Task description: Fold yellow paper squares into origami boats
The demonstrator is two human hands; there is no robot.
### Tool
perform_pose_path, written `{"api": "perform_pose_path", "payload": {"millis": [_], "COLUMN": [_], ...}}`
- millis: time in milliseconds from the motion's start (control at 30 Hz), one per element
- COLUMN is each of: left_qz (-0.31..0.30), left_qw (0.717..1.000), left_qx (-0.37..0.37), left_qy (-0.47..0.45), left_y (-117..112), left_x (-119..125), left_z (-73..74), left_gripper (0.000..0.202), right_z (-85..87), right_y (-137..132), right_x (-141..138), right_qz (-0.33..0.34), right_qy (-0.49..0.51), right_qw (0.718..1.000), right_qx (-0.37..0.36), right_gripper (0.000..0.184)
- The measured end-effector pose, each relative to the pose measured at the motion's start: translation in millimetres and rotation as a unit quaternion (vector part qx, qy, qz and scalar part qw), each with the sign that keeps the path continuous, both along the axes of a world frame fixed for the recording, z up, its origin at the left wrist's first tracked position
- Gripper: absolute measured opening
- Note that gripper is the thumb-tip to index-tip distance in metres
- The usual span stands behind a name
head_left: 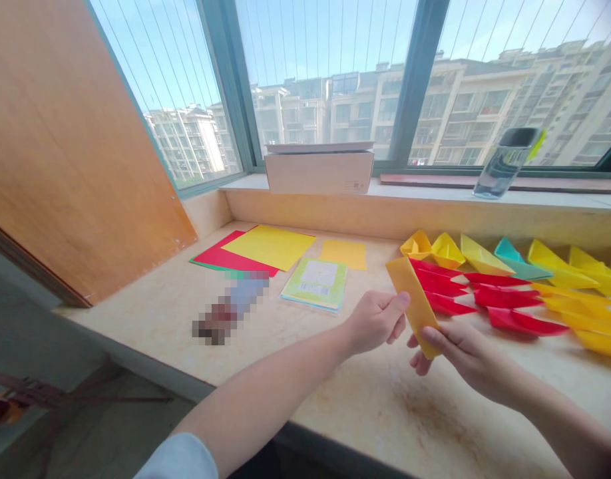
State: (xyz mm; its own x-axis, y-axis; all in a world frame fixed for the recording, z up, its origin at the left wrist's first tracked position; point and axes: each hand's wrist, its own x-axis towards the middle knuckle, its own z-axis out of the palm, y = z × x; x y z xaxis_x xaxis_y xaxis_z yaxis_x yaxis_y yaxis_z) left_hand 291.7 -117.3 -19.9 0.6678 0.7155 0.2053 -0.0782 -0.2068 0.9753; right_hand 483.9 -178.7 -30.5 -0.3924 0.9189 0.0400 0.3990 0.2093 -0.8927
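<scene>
A folded orange-yellow paper strip [415,307] is slanting in the air above the table [355,392], bridging both hands. The left hand [378,321] is pinching its left edge between thumb and curled fingers; the right hand [458,349] is gripping its lower end, thumb pressing the front, fingers curling behind. Beyond the strip, red paper boats [522,323] are standing in rows, the strip partly covering the nearest. Yellow boats [560,265] and a teal boat [524,267] are lining up farther back. Left of the hands, a green packet [314,285] is lying near a yellow sheet [270,246] overlapping a red sheet [218,251]. A bottle [505,166] is standing on the windowsill [425,198].
</scene>
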Motion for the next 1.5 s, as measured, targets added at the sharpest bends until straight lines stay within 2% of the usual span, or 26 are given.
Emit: {"api": "perform_pose_path", "payload": {"millis": [167, 333, 467, 567, 667, 767, 833, 967, 1033, 1100, 1200, 1300, 1400, 1500], "left_qz": [0.051, 0.122, 0.133, 0.154, 0.204, 0.230, 0.205, 0.078, 0.028, 0.003, -0.002, 0.022, 0.060, 0.055], "left_qw": [0.998, 0.991, 0.988, 0.983, 0.973, 0.967, 0.973, 0.991, 0.993, 0.994, 0.994, 0.996, 0.998, 0.993], "left_qx": [-0.028, -0.034, -0.037, -0.046, -0.053, -0.064, -0.058, -0.031, -0.037, -0.045, -0.054, -0.049, -0.024, 0.016], "left_qy": [-0.036, -0.044, -0.075, -0.093, -0.093, -0.093, -0.090, -0.102, -0.107, -0.102, -0.100, -0.075, 0.007, 0.103], "left_y": [3, 6, 5, 5, 6, 9, 11, 9, 7, 5, 4, 7, 9, 9], "left_x": [4, 6, 4, 5, 7, 6, 4, -1, -1, 1, 3, 3, 3, 3], "left_z": [-5.4, -3.7, 2.0, 4.3, 5.2, 5.9, 6.4, 7.7, 8.0, 7.8, 6.4, 4.7, 3.4, 2.9], "left_gripper": [0.064, 0.069, 0.071, 0.067, 0.067, 0.067, 0.069, 0.067, 0.064, 0.066, 0.066, 0.063, 0.062, 0.062], "right_z": [-7.8, -1.2, -0.4, -2.4, -2.7, -3.2, -3.9, 0.1, 5.5, 10.6, 13.1, 9.4, 6.9, 9.7], "right_y": [-1, 1, 2, 2, 2, 2, 2, 1, -1, -2, -3, 2, 10, 15], "right_x": [-6, -5, -5, -7, -8, -9, -11, -14, -16, -18, -20, -18, -10, -3], "right_qz": [0.014, -0.019, -0.021, -0.050, -0.062, -0.036, -0.031, -0.029, -0.014, 0.004, 0.014, -0.009, -0.074, -0.123], "right_qy": [0.004, -0.021, -0.045, -0.058, -0.043, 0.020, 0.082, 0.182, 0.206, 0.202, 0.150, 0.093, 0.081, 0.101], "right_qw": [1.000, 0.999, 0.995, 0.990, 0.993, 0.999, 0.996, 0.982, 0.976, 0.976, 0.986, 0.996, 0.993, 0.984], "right_qx": [-0.017, 0.039, 0.089, 0.115, 0.095, 0.031, -0.014, -0.049, -0.072, -0.087, -0.070, -0.013, 0.053, 0.079], "right_gripper": [0.050, 0.046, 0.048, 0.048, 0.053, 0.058, 0.057, 0.053, 0.053, 0.053, 0.054, 0.055, 0.051, 0.048]}}
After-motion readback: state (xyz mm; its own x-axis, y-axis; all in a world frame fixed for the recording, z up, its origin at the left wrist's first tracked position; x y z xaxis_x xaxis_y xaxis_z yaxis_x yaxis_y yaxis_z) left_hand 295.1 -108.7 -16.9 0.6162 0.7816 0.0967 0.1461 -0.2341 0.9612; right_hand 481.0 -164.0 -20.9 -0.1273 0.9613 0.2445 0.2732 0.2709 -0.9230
